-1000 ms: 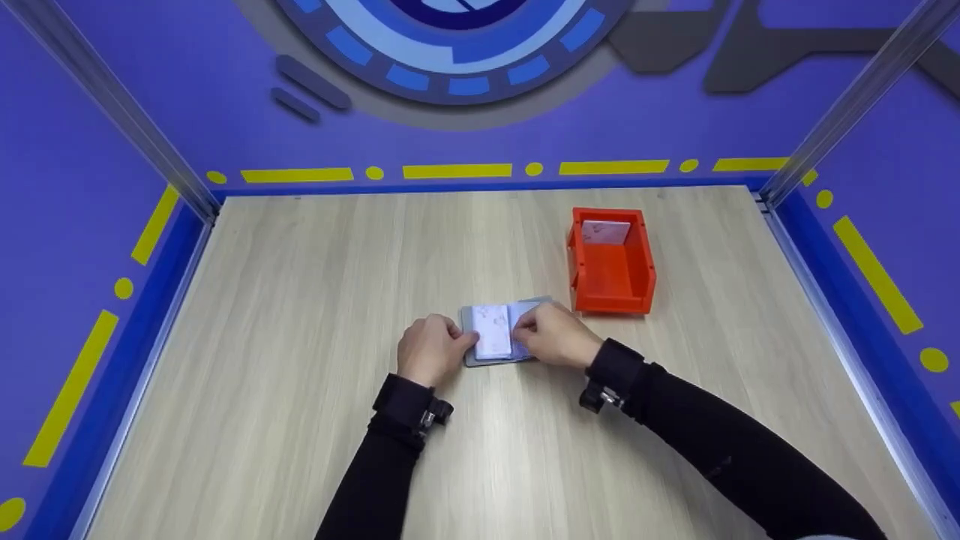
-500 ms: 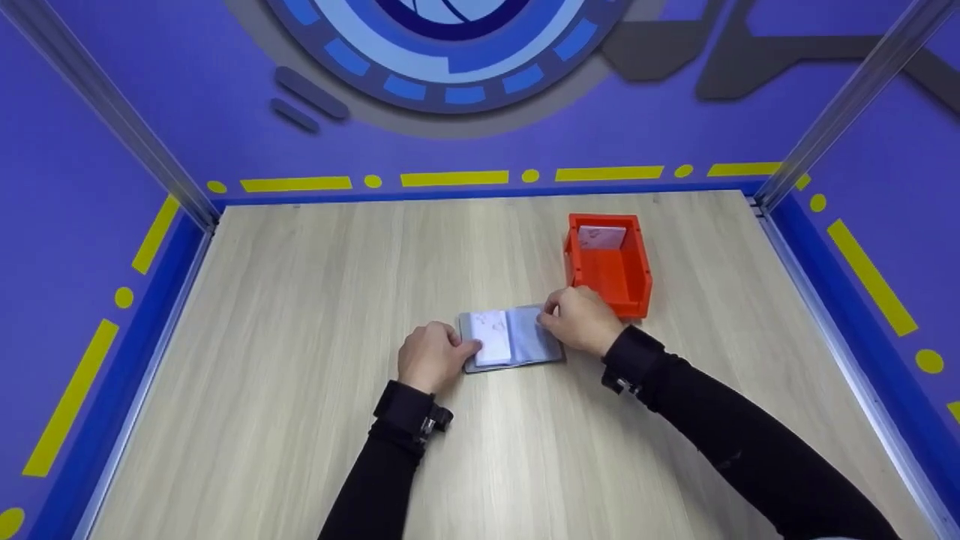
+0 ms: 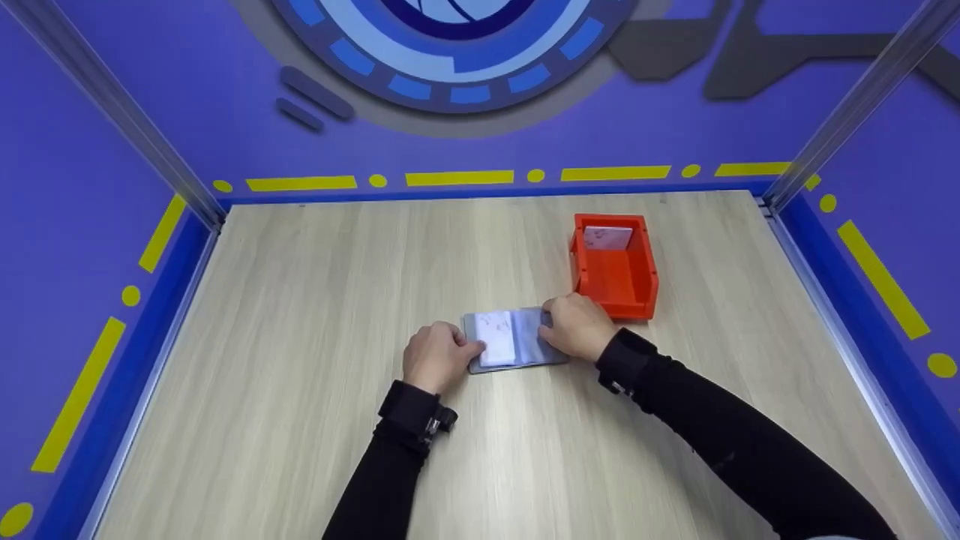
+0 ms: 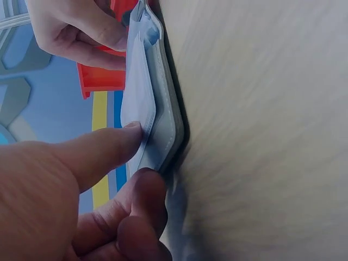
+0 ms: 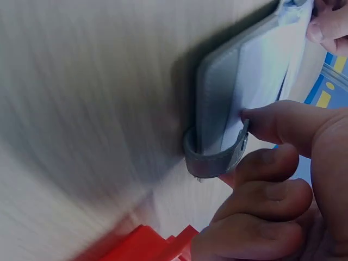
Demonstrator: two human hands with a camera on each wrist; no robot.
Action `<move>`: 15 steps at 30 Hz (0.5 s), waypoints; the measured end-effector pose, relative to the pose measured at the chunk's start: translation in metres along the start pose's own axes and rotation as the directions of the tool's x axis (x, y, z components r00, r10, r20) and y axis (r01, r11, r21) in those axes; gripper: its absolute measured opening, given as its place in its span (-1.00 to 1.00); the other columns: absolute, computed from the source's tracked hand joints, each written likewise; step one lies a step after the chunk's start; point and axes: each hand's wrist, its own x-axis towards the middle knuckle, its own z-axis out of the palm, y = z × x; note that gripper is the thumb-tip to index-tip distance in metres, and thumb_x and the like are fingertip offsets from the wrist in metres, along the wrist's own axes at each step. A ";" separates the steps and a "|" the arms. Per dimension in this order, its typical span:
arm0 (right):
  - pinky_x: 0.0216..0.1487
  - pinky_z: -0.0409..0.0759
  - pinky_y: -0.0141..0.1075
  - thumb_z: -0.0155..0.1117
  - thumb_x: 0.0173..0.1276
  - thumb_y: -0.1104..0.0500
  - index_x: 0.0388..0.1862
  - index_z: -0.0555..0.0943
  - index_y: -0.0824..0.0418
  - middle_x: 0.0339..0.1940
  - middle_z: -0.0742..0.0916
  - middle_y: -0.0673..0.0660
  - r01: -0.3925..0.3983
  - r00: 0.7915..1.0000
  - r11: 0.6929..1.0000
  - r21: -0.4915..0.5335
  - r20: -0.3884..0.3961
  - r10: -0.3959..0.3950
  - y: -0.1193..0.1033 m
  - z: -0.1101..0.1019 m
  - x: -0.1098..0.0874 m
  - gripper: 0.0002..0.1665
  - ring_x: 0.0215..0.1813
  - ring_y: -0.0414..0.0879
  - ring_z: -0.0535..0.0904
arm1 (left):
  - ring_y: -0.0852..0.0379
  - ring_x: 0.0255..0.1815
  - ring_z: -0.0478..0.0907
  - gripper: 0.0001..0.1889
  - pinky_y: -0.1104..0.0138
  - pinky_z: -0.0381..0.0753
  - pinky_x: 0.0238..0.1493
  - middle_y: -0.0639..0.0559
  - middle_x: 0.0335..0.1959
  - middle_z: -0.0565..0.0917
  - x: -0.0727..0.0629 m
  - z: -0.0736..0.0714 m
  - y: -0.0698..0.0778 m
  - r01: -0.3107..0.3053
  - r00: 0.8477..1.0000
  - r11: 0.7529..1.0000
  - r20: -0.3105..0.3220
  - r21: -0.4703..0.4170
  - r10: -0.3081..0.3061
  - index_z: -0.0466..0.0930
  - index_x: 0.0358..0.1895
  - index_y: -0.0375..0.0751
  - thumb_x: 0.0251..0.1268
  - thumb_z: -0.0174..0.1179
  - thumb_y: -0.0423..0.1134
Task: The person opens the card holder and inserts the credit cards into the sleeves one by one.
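Note:
A grey card holder [image 3: 531, 346] lies spread on the table, its clear sleeves showing. White patterned cards [image 3: 493, 336] fill the left side; the right side shows a bluish clear sleeve. My left hand [image 3: 436, 355] pinches the left edge, thumb on top of the sleeve and fingers against the cover's rim. At the right edge my right hand [image 3: 579, 325] holds the holder with its thumb on the sleeve and the other fingers curled. In the right wrist view a closure strap [image 5: 209, 163] with a snap loops up at that edge, beside the right thumb.
Just behind my right hand stands a red open-front bin [image 3: 613, 307], with a pinkish patterned card [image 3: 607, 238] leaning against its back wall. The light wood table [image 3: 337, 285] is enclosed by blue panels [image 3: 420, 150] at the back and sides.
My right hand has moved right, from the middle of the card holder to its right edge, leaving the right sleeve lying flat and exposed. The left hand stays at the left edge.

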 end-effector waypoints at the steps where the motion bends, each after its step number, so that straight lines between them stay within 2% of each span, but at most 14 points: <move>1: -0.29 0.31 -0.17 0.43 0.48 0.12 -0.18 0.74 0.26 -0.57 0.38 0.01 -0.003 1.000 1.000 0.002 0.009 0.003 0.000 -0.001 0.001 -0.81 -0.38 0.02 0.47 | 0.14 -0.51 0.52 -0.62 0.25 0.37 -0.41 0.18 -0.55 0.64 0.000 0.000 0.000 -0.003 1.000 1.000 -0.003 0.003 0.003 0.68 -0.58 0.02 0.27 0.58 0.08; 8: -0.29 0.36 -0.18 0.39 0.49 0.15 -0.29 0.68 0.24 -0.55 0.44 0.03 -0.015 0.997 1.000 0.025 0.071 0.013 -0.001 -0.004 0.006 -0.82 -0.36 0.03 0.51 | 0.14 -0.51 0.52 -0.60 0.25 0.38 -0.41 0.18 -0.56 0.64 0.001 0.000 0.001 0.005 1.000 1.000 0.000 0.007 -0.005 0.65 -0.59 0.02 0.28 0.57 0.09; 15: -0.06 0.56 -0.12 0.41 0.49 0.16 -0.05 0.78 0.27 -0.30 0.73 0.15 -0.045 0.996 0.997 0.058 0.080 0.040 -0.003 -0.004 0.007 -0.80 -0.17 0.08 0.62 | 0.13 -0.50 0.54 -0.61 0.24 0.39 -0.40 0.17 -0.55 0.67 0.000 0.000 0.000 0.004 1.000 1.000 0.000 0.009 -0.004 0.66 -0.58 0.02 0.28 0.57 0.08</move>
